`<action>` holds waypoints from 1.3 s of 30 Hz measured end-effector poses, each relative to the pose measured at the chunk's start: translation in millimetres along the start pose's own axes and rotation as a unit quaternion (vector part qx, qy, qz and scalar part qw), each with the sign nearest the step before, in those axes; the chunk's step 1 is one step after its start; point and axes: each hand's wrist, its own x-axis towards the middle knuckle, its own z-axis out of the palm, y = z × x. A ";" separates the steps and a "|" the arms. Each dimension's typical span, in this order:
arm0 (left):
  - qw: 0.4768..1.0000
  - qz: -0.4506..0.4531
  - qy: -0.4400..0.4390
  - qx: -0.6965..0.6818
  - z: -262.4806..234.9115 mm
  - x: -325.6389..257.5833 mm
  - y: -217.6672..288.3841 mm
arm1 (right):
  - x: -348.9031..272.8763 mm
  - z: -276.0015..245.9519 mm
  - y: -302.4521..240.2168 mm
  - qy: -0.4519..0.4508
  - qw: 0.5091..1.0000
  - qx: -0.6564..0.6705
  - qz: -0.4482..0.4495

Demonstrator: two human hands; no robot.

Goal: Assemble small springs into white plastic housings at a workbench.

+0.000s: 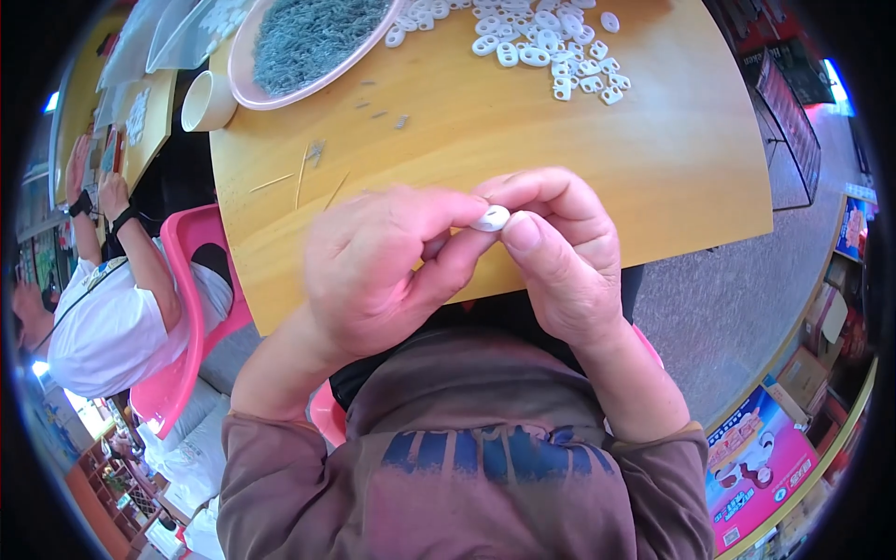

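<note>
Above the near part of the wooden table, a small white oval plastic piece with a dark slot is pinched between both my hands. My left hand grips its left side with thumb and forefinger, the other fingers curled in. On the other side, my right hand holds it between thumb and forefinger. Fingertips cover part of the piece. Beyond my hands lie several loose small grey springs and thin wooden toothpicks.
A pink basin full of small grey springs stands at the far left, beside a cream cup. Several white two-holed plastic pieces are heaped at the far edge. Leftward, another person in a white shirt sits on a pink chair.
</note>
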 end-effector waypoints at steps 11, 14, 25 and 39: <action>0.998 -0.020 0.014 0.066 -13.9 -25.1 -15.6 | 5.1 1.4 -2.1 0.131 0.976 -0.165 -0.055; 0.982 -0.105 -0.050 0.148 -35.7 -22.0 -25.1 | 8.6 -0.4 -4.7 0.155 0.945 -0.269 -0.102; 0.969 -0.070 -0.082 0.221 -20.3 0.5 -51.7 | 6.9 -5.2 -2.2 0.128 0.931 -0.329 -0.096; 0.966 0.013 -0.063 0.252 -10.7 11.2 -63.5 | 10.1 -11.0 6.5 0.110 0.873 -0.441 -0.175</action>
